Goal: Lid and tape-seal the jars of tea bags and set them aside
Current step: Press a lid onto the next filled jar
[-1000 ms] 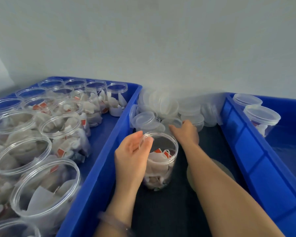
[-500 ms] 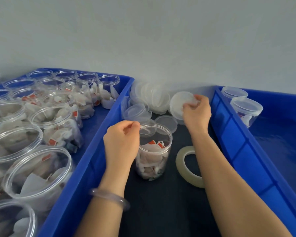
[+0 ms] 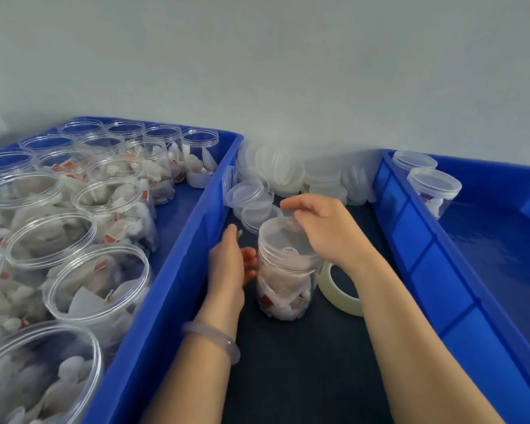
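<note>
Moved since half a second ago: my right hand [image 3: 328,232] has come from the heap of spare lids [image 3: 276,175] to the jar [image 3: 283,280], bringing a lid [image 3: 280,232] with it; my left hand [image 3: 230,261] has dropped from the jar's rim to its side. Jar: clear, upright on the dark surface [image 3: 288,368] between the two bins, filled with white tea bags showing red tags. Lid: clear, lying on the jar's mouth; whether it is fully seated cannot be told. Right hand: fingers curled over the far and right edge of the lid, gripping it from above. Left hand: just left of the jar, fingers loosely bent with their tips against the wall, thumb raised clear, not wrapped round anything. Bracelet [image 3: 211,341]: pale, translucent, on my left wrist. Tape [image 3: 340,290]: one clear roll, lying flat just right of the jar, partly under my right forearm. Spare lids: heaped at the far end of the surface against the wall, some stacked, some on edge. Left bin [image 3: 196,240]: blue, packed with open jars [image 3: 104,203] of tea bags in rows. Right bin [image 3: 410,240]: blue, with two lidded jars [image 3: 432,185] in its far left corner, side by side.
</note>
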Motion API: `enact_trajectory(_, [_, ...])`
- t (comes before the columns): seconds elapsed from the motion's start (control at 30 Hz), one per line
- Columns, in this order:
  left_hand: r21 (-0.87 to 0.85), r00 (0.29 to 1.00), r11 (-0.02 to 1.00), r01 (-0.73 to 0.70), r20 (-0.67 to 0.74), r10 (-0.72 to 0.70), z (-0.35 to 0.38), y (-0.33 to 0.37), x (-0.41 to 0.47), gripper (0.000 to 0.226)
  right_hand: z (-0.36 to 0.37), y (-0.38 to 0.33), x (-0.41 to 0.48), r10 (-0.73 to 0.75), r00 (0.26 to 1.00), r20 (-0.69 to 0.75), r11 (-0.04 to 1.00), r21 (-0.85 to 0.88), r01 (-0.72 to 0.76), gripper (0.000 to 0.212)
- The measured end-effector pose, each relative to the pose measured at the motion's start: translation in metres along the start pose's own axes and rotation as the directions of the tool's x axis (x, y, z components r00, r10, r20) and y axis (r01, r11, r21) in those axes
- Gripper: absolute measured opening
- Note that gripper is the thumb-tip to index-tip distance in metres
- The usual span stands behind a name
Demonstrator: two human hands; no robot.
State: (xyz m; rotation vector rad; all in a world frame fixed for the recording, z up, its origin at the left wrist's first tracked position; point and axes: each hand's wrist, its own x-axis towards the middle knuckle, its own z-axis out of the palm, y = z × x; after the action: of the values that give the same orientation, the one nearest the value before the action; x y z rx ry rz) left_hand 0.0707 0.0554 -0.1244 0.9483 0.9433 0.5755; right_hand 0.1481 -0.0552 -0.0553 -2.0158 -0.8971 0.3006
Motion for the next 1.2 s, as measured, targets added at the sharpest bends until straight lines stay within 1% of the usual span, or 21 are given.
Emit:
enact_trajectory(0.07, [0.036, 0.997, 0.997, -0.075, -0.032, 0.076, -0.005, -0.014, 0.000, 0.014, -0.001, 0.000, -0.008, -0.037, 0.996, 0.086, 0.997, 0.072, 0.031, 0.027])
enact_trajectory(0.1, [0.052, 0.992, 0.992, -0.117, -0.050, 0.120, -0.007, -0.019, -0.002, 0.011, -0.002, 0.001, -0.012, -0.055, 0.990, 0.130, 0.998, 0.051, 0.049, 0.037])
enact_trajectory(0.17, [0.099, 0.982, 0.981, -0.167, -0.068, 0.174, -0.009, -0.025, -0.002, 0.011, -0.004, 0.002, -0.020, -0.111, 0.979, 0.174, 0.978, -0.155, 0.139, 0.081])
enact_trajectory(0.2, [0.127, 0.979, 0.975, -0.185, -0.061, 0.194, -0.010, -0.027, 0.000, 0.011, -0.003, 0.001, -0.024, -0.145, 0.974, 0.176, 0.955, -0.231, 0.184, 0.095])
enact_trajectory(0.23, [0.162, 0.975, 0.964, -0.211, -0.039, 0.220, -0.011, -0.029, 0.003, 0.010, -0.002, -0.001, -0.026, -0.170, 0.970, 0.172, 0.944, -0.253, 0.210, 0.100])
enact_trajectory(0.27, [0.202, 0.967, 0.947, -0.250, -0.003, 0.256, -0.012, -0.030, 0.005, 0.012, -0.001, -0.001, -0.027, -0.184, 0.970, 0.161, 0.940, -0.258, 0.222, 0.098])
enact_trajectory(0.33, [0.253, 0.945, 0.911, -0.326, 0.076, 0.317, -0.013, -0.032, 0.006, 0.023, 0.002, -0.001, -0.026, -0.205, 0.968, 0.142, 0.923, -0.301, 0.239, 0.087])
enact_trajectory(0.4, [0.258, 0.933, 0.897, -0.359, 0.109, 0.342, -0.012, -0.033, 0.002, 0.038, 0.006, -0.001, -0.025, -0.232, 0.966, 0.113, 0.890, -0.376, 0.258, 0.077])
enact_trajectory(0.47, [0.226, 0.927, 0.900, -0.372, 0.126, 0.352, -0.010, -0.034, -0.005, 0.047, 0.010, -0.002, -0.024, -0.260, 0.961, 0.099, 0.865, -0.418, 0.277, 0.074])
enact_trajectory(0.57, [0.195, 0.928, 0.909, -0.369, 0.129, 0.349, -0.003, -0.037, -0.012, 0.050, 0.014, 0.000, -0.023, -0.266, 0.961, 0.078, 0.871, -0.408, 0.274, 0.073])
enact_trajectory(0.63, [0.184, 0.950, 0.932, -0.312, 0.088, 0.300, 0.004, -0.039, -0.015, 0.048, 0.018, 0.002, -0.023, -0.275, 0.961, 0.038, 0.881, -0.390, 0.268, 0.071])
enact_trajectory(0.7, [0.109, 0.963, 0.958, -0.266, 0.082, 0.258, 0.009, -0.040, -0.017, 0.049, 0.020, 0.004, -0.024, -0.271, 0.962, -0.014, 0.906, -0.342, 0.250, 0.070])
enact_trajectory(0.73, [0.070, 0.962, 0.964, -0.257, 0.110, 0.249, 0.010, -0.039, -0.018, 0.051, 0.022, 0.005, -0.024, -0.262, 0.965, -0.034, 0.919, -0.314, 0.238, 0.069])
enact_trajectory(0.8, [0.001, 0.944, 0.963, -0.269, 0.198, 0.263, 0.009, -0.042, -0.020, 0.056, 0.025, 0.005, -0.025, -0.241, 0.969, -0.060, 0.935, -0.283, 0.215, 0.069])
enact_trajectory(0.83, [-0.025, 0.936, 0.960, -0.279, 0.217, 0.278, 0.009, -0.042, -0.020, 0.059, 0.027, 0.005, -0.026, -0.236, 0.969, -0.079, 0.935, -0.290, 0.204, 0.070])
enact_trajectory(0.87, [-0.034, 0.934, 0.956, -0.293, 0.205, 0.293, 0.009, -0.043, -0.021, 0.063, 0.029, 0.004, -0.027, -0.235, 0.966, -0.104, 0.932, -0.305, 0.194, 0.072])
enact_trajectory(0.93, [-0.014, 0.935, 0.945, -0.326, 0.142, 0.324, 0.009, -0.042, -0.021, 0.063, 0.032, 0.004, -0.029, -0.239, 0.962, -0.134, 0.921, -0.344, 0.181, 0.072])
enact_trajectory(1.0, [0.044, 0.925, 0.927, -0.372, 0.097, 0.366, 0.011, -0.041, -0.021, 0.050, 0.032, 0.002, -0.030, -0.239, 0.965, -0.106, 0.901, -0.396, 0.179, 0.072])
enact_trajectory(1.07, [0.066, 0.914, 0.912, -0.404, 0.070, 0.400, 0.011, -0.041, -0.019, 0.036, 0.029, -0.002, -0.031, -0.217, 0.976, -0.026, 0.863, -0.472, 0.180, 0.082])
enact_trajectory(1.13, [0.027, 0.899, 0.902, -0.431, 0.098, 0.427, 0.009, -0.041, -0.017, 0.041, 0.019, -0.005, -0.028, -0.207, 0.975, 0.076, 0.846, -0.487, 0.218, 0.079])
enact_trajectory(1.2, [0.084, 0.871, 0.873, -0.480, 0.161, 0.463, 0.008, -0.043, -0.012, 0.051, 0.008, -0.007, -0.025, -0.253, 0.946, 0.200, 0.868, -0.386, 0.314, 0.068])
